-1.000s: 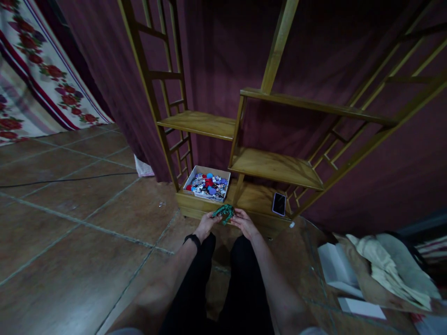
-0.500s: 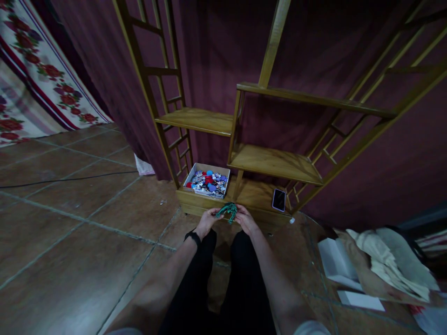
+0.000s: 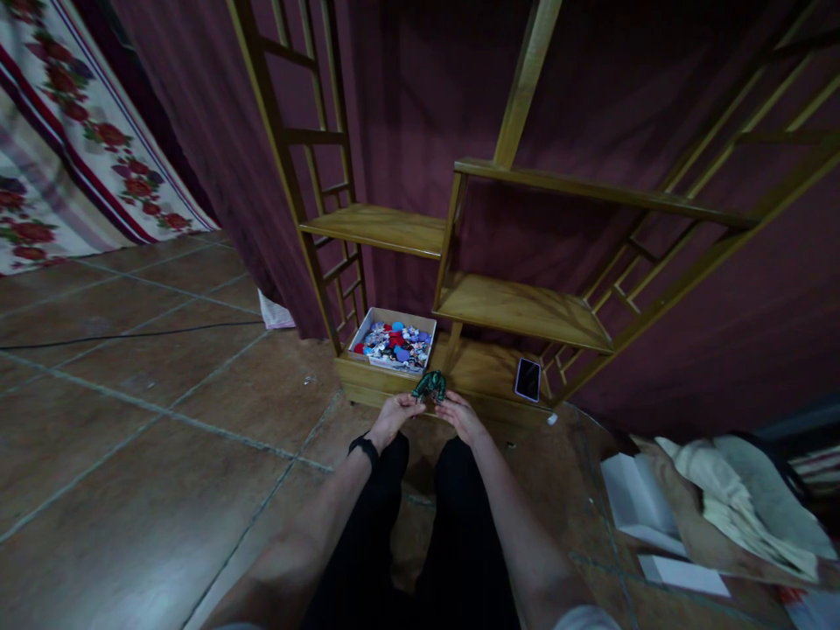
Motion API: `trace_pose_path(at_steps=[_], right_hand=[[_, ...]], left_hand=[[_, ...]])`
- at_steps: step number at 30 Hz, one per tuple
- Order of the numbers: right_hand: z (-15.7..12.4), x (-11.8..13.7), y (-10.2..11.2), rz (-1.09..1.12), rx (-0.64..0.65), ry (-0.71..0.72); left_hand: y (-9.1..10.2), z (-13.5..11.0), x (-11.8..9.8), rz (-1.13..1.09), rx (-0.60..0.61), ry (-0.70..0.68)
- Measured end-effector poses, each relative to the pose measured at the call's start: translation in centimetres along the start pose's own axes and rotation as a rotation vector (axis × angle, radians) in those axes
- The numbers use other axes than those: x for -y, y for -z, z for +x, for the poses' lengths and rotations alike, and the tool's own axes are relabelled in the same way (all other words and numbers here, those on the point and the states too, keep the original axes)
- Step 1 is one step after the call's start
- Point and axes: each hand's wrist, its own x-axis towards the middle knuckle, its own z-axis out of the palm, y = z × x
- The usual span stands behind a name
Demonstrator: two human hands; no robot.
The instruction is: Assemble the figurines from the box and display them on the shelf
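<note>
Both my hands meet in front of the lowest board of a wooden shelf unit [image 3: 518,311]. Between them is a small green toy figure [image 3: 430,385], pinched from the left by my left hand [image 3: 395,413] and from the right by my right hand [image 3: 459,415]. A dark band sits on my left wrist. Just behind the figure, on the bottom board, stands a white box [image 3: 394,341] full of small colourful pieces. My black trouser legs fill the lower middle of the view.
A phone [image 3: 528,379] lies on the bottom board to the right. Dark red curtain hangs behind the shelves. A black cable [image 3: 131,336] crosses the tiled floor at left. Papers and a pale cloth [image 3: 722,507] lie at the right.
The green figure has gone from lying spread between my hands to standing more upright and compact, slightly further from me. Both hands stay on it.
</note>
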Motion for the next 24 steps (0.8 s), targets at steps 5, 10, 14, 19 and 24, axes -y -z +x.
trace_pose_path(at_steps=[5,10,14,19,24], right_hand=[[0.4,0.0,0.2,-0.029,0.029,-0.036],[0.4,-0.1,0.3,-0.056,0.032,-0.048],[0.4,-0.2,0.3,-0.073,0.066,-0.024],[0.5,-0.5,0.2,-0.116,0.097,0.028],[1.0,-1.0,0.0,-0.14,0.037,0.034]], left_hand=[[0.4,0.3,0.3,-0.011,0.084,0.018],[0.7,0.5,0.2,-0.008,0.096,0.017],[0.7,0.5,0.0,-0.033,0.082,0.028],[0.4,0.3,-0.2,-0.047,0.081,0.022],[-0.3,-0.1,0.0,0.016,0.143,-0.013]])
